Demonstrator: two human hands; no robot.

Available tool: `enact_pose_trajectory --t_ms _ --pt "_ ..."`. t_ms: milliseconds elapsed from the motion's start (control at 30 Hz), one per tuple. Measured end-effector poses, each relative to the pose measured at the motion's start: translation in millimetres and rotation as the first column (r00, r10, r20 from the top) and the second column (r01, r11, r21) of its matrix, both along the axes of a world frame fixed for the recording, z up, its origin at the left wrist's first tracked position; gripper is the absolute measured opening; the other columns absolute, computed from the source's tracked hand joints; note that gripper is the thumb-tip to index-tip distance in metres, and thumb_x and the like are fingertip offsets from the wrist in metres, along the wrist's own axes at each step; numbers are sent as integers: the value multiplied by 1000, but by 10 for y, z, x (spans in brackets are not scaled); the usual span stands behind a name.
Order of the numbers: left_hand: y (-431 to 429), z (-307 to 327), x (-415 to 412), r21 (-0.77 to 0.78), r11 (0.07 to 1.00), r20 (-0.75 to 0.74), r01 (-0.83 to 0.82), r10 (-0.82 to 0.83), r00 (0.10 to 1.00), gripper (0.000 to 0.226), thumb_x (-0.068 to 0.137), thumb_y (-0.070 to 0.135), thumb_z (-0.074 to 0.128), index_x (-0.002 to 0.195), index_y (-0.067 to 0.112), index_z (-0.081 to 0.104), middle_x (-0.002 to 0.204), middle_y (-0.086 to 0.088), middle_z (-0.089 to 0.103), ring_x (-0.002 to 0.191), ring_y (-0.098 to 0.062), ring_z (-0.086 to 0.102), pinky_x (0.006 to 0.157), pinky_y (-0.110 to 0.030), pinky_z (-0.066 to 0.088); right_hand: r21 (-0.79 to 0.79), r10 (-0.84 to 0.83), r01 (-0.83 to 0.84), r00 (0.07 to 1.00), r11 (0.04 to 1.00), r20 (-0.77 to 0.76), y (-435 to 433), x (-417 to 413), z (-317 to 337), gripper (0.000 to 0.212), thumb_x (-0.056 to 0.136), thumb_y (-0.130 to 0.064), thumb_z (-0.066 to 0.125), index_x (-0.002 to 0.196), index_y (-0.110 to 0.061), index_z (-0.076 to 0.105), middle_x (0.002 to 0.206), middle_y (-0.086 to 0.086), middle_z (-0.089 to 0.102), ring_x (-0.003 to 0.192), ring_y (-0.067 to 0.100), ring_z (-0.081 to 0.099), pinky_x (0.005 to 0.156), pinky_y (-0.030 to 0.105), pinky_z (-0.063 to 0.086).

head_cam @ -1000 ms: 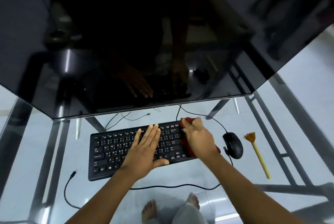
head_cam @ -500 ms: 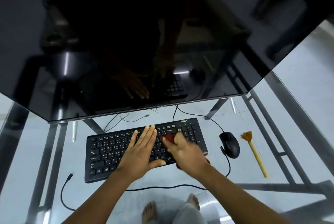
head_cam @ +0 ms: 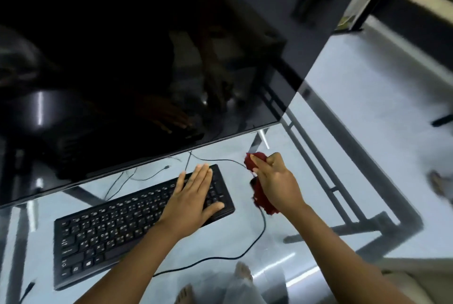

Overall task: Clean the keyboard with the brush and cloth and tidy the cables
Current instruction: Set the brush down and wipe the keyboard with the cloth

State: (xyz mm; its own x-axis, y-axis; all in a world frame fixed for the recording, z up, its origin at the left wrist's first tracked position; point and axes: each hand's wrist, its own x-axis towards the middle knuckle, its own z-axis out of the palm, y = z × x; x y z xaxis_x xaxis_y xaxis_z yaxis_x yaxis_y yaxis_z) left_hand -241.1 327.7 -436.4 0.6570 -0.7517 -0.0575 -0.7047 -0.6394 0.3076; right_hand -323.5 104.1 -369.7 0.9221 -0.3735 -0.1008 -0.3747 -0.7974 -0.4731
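Note:
A black keyboard (head_cam: 115, 227) lies at an angle on the glass table. My left hand (head_cam: 193, 195) rests flat on its right end, fingers straight. My right hand (head_cam: 277, 181) grips a dark red cloth (head_cam: 255, 160) just right of the keyboard, lifted off the keys; the cloth hangs below the hand too. A black cable (head_cam: 245, 252) loops from under that hand toward the table's front. The mouse is mostly hidden behind the cloth and hand. The brush is out of view.
A large dark monitor (head_cam: 147, 70) overhangs the back of the glass table (head_cam: 306, 220). Thin cables (head_cam: 137, 176) lie under its lower edge. A cable plug (head_cam: 29, 287) sits at the front left. Bare feet (head_cam: 242, 271) show through the glass.
My right hand has lifted the cloth off the keyboard and moved it right, over the mouse. My left hand slid to the keyboard's right end. The view swung left, so the brush dropped out.

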Motion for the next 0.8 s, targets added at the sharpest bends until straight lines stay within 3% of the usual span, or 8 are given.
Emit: enact_pose_trajectory --t_ms 67,133,200,333,500,667,733,800 --pt "-361 118 -10 -22 999 -13 31 -31 999 83 93 68 19 155 16 1 160 5 -13 146 -7 -19 119 -39 -12 85 -114 113 993 990 15 -236 -80 163 18 97 -42 46 112 -39 57 88 -1 66 63 18 64 57 38 57" --pt "-656 167 -38 -10 999 -25 42 -42 999 79 93 64 14 154 17 -2 160 6 -16 145 -8 -22 117 -39 -15 236 -262 250 965 939 20 -501 -173 253 12 94 -49 51 93 -37 49 72 7 70 53 24 67 45 34 52" --pt "-822 134 -55 10 999 -17 30 -30 999 85 87 69 -3 154 16 -4 160 4 -16 145 -10 -22 117 -39 -15 309 -352 340 936 888 -17 -774 -209 279 19 95 -49 51 93 -31 45 66 5 69 46 16 66 39 25 47" --pt "-1020 14 -105 64 998 -36 -7 9 999 97 74 73 -23 152 16 -12 157 5 -23 143 -10 -26 115 -39 -19 318 -452 448 890 836 -66 -1189 -318 107 27 93 -56 46 102 -31 44 72 13 67 48 19 60 45 33 54" --pt "-1300 -44 -162 38 999 -52 -26 28 998 97 78 74 -21 152 14 -3 158 5 -16 145 -10 -20 116 -39 -16 202 -353 368 929 908 -109 -1414 -403 -140 31 94 -56 47 105 -28 42 71 13 64 49 20 59 48 33 55" --pt "-1409 -15 -210 110 993 -58 -39 46 997 99 71 72 -26 152 15 -12 156 4 -24 143 -12 -27 116 -40 -17 196 -295 324 941 925 -163 -1478 -466 -306 26 95 -51 50 101 -26 44 67 13 62 47 22 58 47 33 52" --pt "-1398 -25 -202 138 989 -67 -51 61 996 94 77 71 -16 153 15 -10 158 2 -23 143 -12 -27 117 -41 -16 41 -246 253 960 967 -136 -1491 -496 -331 19 96 -42 56 103 -26 50 72 14 64 52 26 62 47 38 54" --pt "-1297 -7 -193 152 985 -66 -79 90 994 85 87 68 -3 153 15 -8 160 1 -21 143 -12 -27 118 -42 -15 -198 -137 123 989 973 -55 -1474 -456 -450 21 90 -24 69 110 -17 66 87 16 62 71 35 64 59 48 56"
